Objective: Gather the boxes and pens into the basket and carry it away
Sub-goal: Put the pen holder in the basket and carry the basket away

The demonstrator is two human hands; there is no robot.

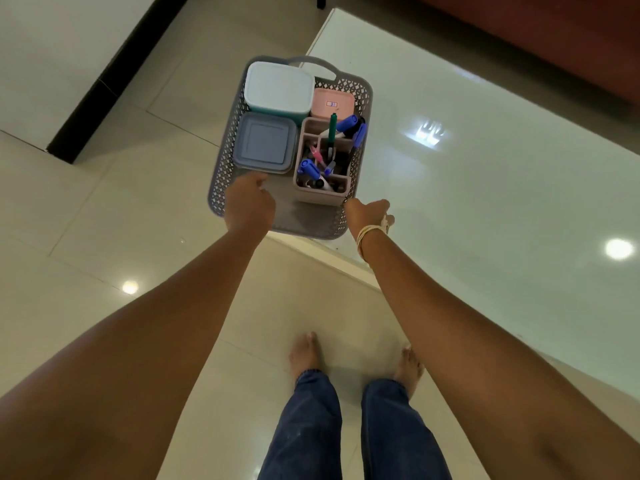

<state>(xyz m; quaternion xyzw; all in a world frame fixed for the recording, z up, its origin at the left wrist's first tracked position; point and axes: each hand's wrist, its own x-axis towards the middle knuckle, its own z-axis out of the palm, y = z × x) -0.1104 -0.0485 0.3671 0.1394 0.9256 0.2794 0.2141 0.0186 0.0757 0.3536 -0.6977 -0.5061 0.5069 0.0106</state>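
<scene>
A grey lattice basket (221,161) hangs over the near left corner of the white table, held out in front of me. Inside it sit a white-lidded teal box (278,88), a pink box (332,103), a flat blue-grey lidded box (265,142) and a beige pen holder (320,197) full of blue, green and pink pens (346,124). My left hand (249,202) grips the basket's near left rim. On the near right corner, my right hand (369,213) holds the rim, with bangles on its wrist.
The glossy white table (485,150) stretches to the right and away. A dark wooden piece (554,36) stands beyond it. A black-edged panel (104,84) runs along the floor at the left. My bare feet (356,358) stand on pale tiles.
</scene>
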